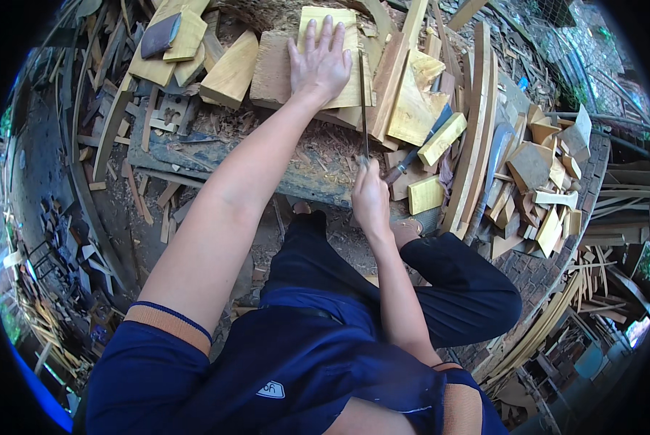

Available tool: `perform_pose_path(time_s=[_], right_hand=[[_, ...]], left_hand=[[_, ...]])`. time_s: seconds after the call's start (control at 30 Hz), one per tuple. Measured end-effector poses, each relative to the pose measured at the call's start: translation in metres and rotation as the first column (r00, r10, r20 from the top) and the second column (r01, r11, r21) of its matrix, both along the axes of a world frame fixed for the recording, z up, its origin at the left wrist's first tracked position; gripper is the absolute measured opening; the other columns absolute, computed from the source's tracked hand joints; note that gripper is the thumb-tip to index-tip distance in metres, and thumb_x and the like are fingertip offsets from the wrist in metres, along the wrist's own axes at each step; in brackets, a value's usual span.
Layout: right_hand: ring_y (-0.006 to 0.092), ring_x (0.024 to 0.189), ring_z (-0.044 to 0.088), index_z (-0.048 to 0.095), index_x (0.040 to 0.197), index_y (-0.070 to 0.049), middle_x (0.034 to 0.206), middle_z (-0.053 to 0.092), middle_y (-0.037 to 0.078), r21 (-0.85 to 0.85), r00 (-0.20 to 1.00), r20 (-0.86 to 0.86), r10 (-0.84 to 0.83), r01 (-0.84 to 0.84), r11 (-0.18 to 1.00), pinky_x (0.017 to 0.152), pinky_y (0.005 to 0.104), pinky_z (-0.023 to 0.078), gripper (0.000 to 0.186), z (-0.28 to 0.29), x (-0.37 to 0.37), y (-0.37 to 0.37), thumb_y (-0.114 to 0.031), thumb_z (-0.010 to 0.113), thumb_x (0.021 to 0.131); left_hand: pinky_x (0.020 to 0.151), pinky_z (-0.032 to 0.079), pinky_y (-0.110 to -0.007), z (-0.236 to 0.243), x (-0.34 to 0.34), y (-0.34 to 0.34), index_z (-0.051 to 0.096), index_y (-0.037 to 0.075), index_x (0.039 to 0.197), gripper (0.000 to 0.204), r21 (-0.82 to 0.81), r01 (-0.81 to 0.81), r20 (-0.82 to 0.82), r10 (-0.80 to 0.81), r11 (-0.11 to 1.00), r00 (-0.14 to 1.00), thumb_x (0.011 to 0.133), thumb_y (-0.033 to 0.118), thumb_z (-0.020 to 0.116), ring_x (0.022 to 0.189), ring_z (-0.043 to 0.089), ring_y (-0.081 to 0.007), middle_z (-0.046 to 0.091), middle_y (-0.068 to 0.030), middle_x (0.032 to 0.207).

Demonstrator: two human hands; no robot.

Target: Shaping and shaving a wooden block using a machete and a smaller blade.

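Observation:
My left hand point(321, 64) lies flat with its fingers spread on a pale yellow board point(339, 23). The board rests on a thicker, rougher wooden block point(271, 69). My right hand point(371, 192) is wrapped round the handle of a handsaw, whose narrow dark blade point(363, 109) appears edge-on. That blade runs away from me across the board's right side, with a thin strip of yellow wood showing to its right. The saw's teeth and most of its handle are hidden.
A weathered bench point(289, 170) strewn with shavings carries the work. A wooden-handled tool point(395, 172) lies right of my right hand, beside yellow offcuts point(442, 139). Long curved planks point(477, 123) and a heap of wood scraps point(531, 167) stand farther right. A sanding block point(160, 36) sits far left.

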State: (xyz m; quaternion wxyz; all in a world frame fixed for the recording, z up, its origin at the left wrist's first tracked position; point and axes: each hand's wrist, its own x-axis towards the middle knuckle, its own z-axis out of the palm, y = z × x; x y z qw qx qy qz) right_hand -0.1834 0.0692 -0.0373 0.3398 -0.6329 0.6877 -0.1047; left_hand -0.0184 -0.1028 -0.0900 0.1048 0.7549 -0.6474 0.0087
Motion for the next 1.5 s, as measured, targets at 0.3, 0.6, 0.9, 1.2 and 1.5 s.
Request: perform_pose_path(time_s=[0.3,0.6,0.9,1.2,1.5], right_hand=[[0.0508,0.072,0.060,0.048,0.103,0.000,0.072,0.060,0.033,-0.078,0.999,0.049,0.017,-0.013,0.997,0.061,0.0603,0.046,0.021,-0.006,0.003,-0.014,-0.020,0.040,0.101],[0.0517,0.075,0.060,0.046,0.102,0.000,0.076,0.062,0.033,-0.084,1.000,0.025,0.002,0.000,0.996,0.065,0.0610,0.045,0.023,-0.010,0.012,-0.055,-0.022,0.039,0.101],[0.0529,0.078,0.059,0.044,0.102,-0.003,0.074,0.060,0.035,0.027,0.997,0.072,-0.037,0.035,0.999,0.065,0.0634,0.044,0.021,0.000,0.005,-0.010,-0.023,0.040,0.101],[0.0525,0.077,0.060,0.045,0.103,0.000,0.077,0.061,0.034,-0.013,0.999,0.048,-0.019,0.020,1.000,0.066,0.0608,0.045,0.023,-0.001,0.010,-0.032,-0.022,0.041,0.101],[0.0524,0.078,0.060,0.046,0.103,0.000,0.077,0.061,0.034,-0.082,1.000,0.023,-0.015,0.017,0.997,0.066,0.0601,0.046,0.023,-0.016,0.013,-0.058,-0.023,0.038,0.102]], left_hand=[[0.116,0.015,-0.056,-0.003,-0.003,-0.001,0.027,0.022,0.151,0.057,-0.024,0.006,-0.025,-0.007,1.000,1.000,0.098,0.043,0.031,0.147,0.013,-0.0230,0.015,0.0009,0.160],[0.116,0.016,-0.056,0.002,-0.010,-0.005,0.028,0.022,0.151,0.057,-0.032,0.013,-0.020,-0.013,0.999,1.000,0.098,0.043,0.032,0.147,0.015,-0.0234,0.017,0.0005,0.160],[0.116,0.015,-0.056,-0.002,0.000,0.001,0.028,0.022,0.151,0.057,-0.027,-0.002,-0.013,0.002,1.000,1.000,0.098,0.043,0.031,0.146,0.016,-0.0238,0.018,0.0001,0.160],[0.116,0.015,-0.056,-0.002,-0.004,-0.001,0.029,0.022,0.150,0.057,-0.056,0.010,-0.031,-0.012,0.998,0.999,0.098,0.043,0.032,0.147,0.015,-0.0238,0.019,-0.0001,0.159],[0.116,0.015,-0.056,0.001,-0.012,-0.006,0.029,0.022,0.151,0.056,-0.038,0.010,-0.017,-0.010,0.999,1.000,0.098,0.042,0.031,0.147,0.013,-0.0226,0.019,0.0004,0.160]])
